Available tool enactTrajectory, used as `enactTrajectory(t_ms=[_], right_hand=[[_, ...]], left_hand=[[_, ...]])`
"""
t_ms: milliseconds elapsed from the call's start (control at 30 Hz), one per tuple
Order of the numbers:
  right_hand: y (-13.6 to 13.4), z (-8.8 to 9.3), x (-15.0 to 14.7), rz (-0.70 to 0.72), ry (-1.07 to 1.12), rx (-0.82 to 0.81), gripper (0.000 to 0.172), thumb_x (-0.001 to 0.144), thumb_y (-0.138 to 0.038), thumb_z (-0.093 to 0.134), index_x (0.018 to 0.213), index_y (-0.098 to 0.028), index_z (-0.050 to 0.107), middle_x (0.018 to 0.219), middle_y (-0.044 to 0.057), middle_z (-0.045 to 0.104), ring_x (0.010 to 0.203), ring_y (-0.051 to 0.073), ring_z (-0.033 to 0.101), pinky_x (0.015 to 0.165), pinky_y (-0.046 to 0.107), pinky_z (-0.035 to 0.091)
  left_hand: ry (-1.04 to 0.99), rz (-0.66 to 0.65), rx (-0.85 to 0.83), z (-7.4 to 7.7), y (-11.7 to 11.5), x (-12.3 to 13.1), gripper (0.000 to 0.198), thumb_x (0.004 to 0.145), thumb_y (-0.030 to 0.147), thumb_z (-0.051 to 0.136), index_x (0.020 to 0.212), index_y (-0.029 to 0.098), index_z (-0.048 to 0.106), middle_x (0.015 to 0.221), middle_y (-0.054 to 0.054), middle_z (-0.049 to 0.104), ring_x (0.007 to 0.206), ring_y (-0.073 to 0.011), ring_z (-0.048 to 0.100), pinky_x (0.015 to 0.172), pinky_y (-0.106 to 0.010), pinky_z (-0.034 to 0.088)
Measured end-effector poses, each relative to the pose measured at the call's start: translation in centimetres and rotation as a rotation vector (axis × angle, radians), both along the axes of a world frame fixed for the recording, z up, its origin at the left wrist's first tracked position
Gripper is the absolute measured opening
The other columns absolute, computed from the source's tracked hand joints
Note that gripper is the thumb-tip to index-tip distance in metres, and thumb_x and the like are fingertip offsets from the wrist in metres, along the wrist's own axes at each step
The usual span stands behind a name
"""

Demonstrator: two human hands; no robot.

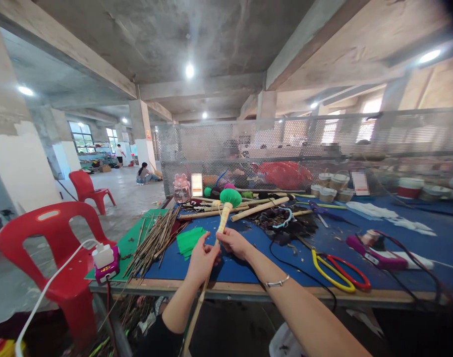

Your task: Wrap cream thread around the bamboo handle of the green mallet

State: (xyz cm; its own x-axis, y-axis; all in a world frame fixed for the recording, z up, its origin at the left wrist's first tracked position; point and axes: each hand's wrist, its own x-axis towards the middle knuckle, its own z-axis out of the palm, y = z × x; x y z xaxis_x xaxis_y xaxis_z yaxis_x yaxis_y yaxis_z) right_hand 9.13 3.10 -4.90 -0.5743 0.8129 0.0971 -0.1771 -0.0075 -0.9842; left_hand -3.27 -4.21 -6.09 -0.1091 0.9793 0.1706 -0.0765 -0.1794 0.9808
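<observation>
Both hands are on a long thin stick topped with a round green cloth head [231, 198], which looks like a padded mallet. Below the head, its neck is wound with a pale yellow strip [223, 218]. My right hand [233, 243] pinches the lower end of this wrapping between thumb and fingers. My left hand [203, 258] is closed around the shaft just beneath, its thumb pointing up. The bare shaft [195, 315] slants down past the table edge toward me. Left of the hands, a piece of green cloth [190, 242] lies on the blue tabletop [256, 265].
A bundle of thin sticks [150, 245] lies left, more mallets and bamboo rods [259, 208] behind. Scissors with yellow and red handles [340, 271] and purple power strips [377, 254] [106, 265] sit near the edge. A mesh partition [211, 148] stands behind; a red chair [59, 248] is left.
</observation>
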Motion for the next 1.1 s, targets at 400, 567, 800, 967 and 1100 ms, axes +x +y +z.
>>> enactTrajectory(t_ms=[400, 567, 800, 967, 1100], right_hand=[[-0.1, 0.3, 0.3, 0.131, 0.034, -0.046, 0.034, 0.066, -0.041, 0.067, 0.078, -0.017, 0.046, 0.043, -0.012, 0.027, 0.036, 0.002, 0.014, 0.035, 0.019, 0.007], [0.2, 0.2, 0.2, -0.036, -0.007, 0.002, 0.035, 0.064, -0.04, 0.068, 0.076, -0.017, 0.045, 0.039, -0.013, 0.029, 0.032, 0.002, 0.014, 0.033, 0.02, 0.005], [0.0, 0.6, 0.5, 0.035, 0.071, -0.061, 0.036, 0.064, -0.04, 0.069, 0.082, -0.016, 0.048, 0.042, -0.013, 0.025, 0.035, 0.002, 0.013, 0.035, 0.019, 0.006], [0.0, 0.5, 0.5, 0.02, 0.033, -0.042, 0.034, 0.063, -0.039, 0.069, 0.079, -0.016, 0.049, 0.041, -0.012, 0.026, 0.034, 0.002, 0.012, 0.035, 0.021, 0.004], [0.3, 0.2, 0.3, -0.041, -0.007, 0.009, 0.032, 0.064, -0.038, 0.068, 0.078, -0.015, 0.05, 0.04, -0.012, 0.029, 0.032, 0.002, 0.014, 0.035, 0.021, 0.004]], left_hand=[[-0.085, -0.086, -0.029, 1.0, -0.8, -0.5, 0.074, 0.074, 0.044, 0.055, 0.134, 0.013, 0.023, 0.059, -0.002, 0.061, 0.043, -0.0104, 0.054, 0.042, -0.02, 0.041], [-0.067, 0.044, -0.017, 0.8, -0.2, -0.2, 0.073, 0.062, 0.037, 0.07, 0.123, 0.011, 0.039, 0.056, 0.005, 0.054, 0.043, -0.0068, 0.048, 0.041, -0.017, 0.039], [-0.191, -0.02, -0.025, 0.8, -0.4, -0.6, 0.095, 0.058, 0.04, 0.072, 0.134, 0.009, 0.023, 0.058, 0.0, 0.06, 0.047, -0.0115, 0.055, 0.047, -0.022, 0.043], [-0.119, -0.048, -0.057, 0.7, -0.4, -0.6, 0.074, 0.068, 0.043, 0.063, 0.127, 0.009, 0.034, 0.062, -0.003, 0.061, 0.048, -0.0116, 0.055, 0.046, -0.022, 0.042], [0.034, 0.092, 0.096, -0.2, 0.0, -0.3, 0.066, 0.059, 0.032, 0.072, 0.117, 0.013, 0.048, 0.061, 0.004, 0.054, 0.051, -0.0073, 0.05, 0.05, -0.019, 0.039]])
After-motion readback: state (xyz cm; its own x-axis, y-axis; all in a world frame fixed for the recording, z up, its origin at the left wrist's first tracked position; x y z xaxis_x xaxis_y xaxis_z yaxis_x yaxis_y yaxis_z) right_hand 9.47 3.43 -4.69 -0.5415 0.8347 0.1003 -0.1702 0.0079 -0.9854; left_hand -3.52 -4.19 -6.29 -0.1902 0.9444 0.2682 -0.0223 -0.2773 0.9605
